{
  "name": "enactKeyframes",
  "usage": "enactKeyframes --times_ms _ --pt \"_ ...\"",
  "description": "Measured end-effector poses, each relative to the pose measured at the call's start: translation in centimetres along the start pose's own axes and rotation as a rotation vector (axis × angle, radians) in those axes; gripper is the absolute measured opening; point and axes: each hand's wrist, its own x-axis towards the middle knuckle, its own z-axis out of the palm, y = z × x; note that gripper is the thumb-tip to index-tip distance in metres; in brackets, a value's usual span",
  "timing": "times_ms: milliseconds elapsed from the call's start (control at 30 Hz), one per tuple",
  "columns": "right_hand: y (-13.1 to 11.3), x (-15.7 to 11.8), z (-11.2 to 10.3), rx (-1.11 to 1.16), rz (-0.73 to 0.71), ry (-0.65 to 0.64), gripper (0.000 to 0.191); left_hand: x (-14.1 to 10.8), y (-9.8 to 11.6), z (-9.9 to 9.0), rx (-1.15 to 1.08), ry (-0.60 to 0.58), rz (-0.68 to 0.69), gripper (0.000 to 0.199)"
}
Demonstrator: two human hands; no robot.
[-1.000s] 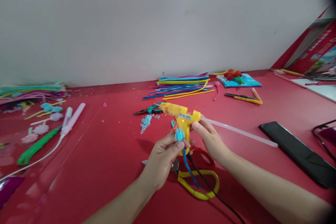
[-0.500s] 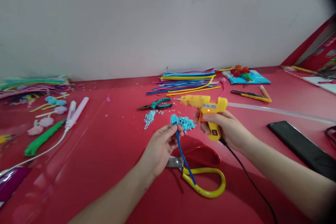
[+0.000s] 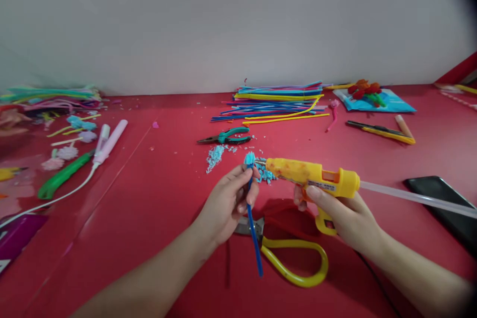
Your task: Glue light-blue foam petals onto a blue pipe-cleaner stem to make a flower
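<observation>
My left hand [image 3: 233, 198] pinches a blue pipe cleaner [image 3: 255, 238] whose top carries a tuft of light blue pieces [image 3: 249, 158]. The stem hangs down past my fingers. My right hand [image 3: 343, 213] is wrapped round a yellow hot glue gun [image 3: 298, 171], fingers at its trigger. Its metal nozzle is right by the light blue tuft; whether they touch I cannot tell. A clear glue stick [image 3: 410, 196] juts from the gun's back. Behind the nozzle lies a pile of light blue cut pieces [image 3: 266, 175]. Below my hands rest large scissors [image 3: 298, 278] with red and yellow handles.
Teal-handled pliers [image 3: 227, 136] and light blue scraps [image 3: 215, 158] lie beyond my hands. A bundle of pipe cleaners [image 3: 279, 102] sits by the wall. At right are a utility knife [image 3: 380, 131] and a black phone [image 3: 439, 213]. Another person's hand [image 3: 13, 121] shows at far left.
The glue gun has swung down and its nozzle has come to the light blue tuft. The stem in my left hand hangs more upright. Another person's hand has appeared at far left.
</observation>
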Motion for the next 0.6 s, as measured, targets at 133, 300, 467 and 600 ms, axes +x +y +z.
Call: enactKeyframes --times_ms 133,300,467,600 --pt "0.01 0.04 0.09 -0.028 0.043 0.037 0.028 -0.08 -0.09 0.06 -0.004 -0.004 -0.013 0.014" --pt "-0.25 0.20 0.13 -0.033 0.042 0.023 0.028 -0.11 -0.13 0.11 0.013 0.016 -0.026 0.014" --pt "-0.49 0.27 0.18 -0.044 0.037 0.029 0.029 -0.18 -0.24 0.13 0.016 0.000 -0.031 0.014" --pt "-0.46 0.30 0.22 -0.064 0.025 0.036 0.031 -0.27 -0.29 0.16 0.019 0.007 -0.028 0.014"
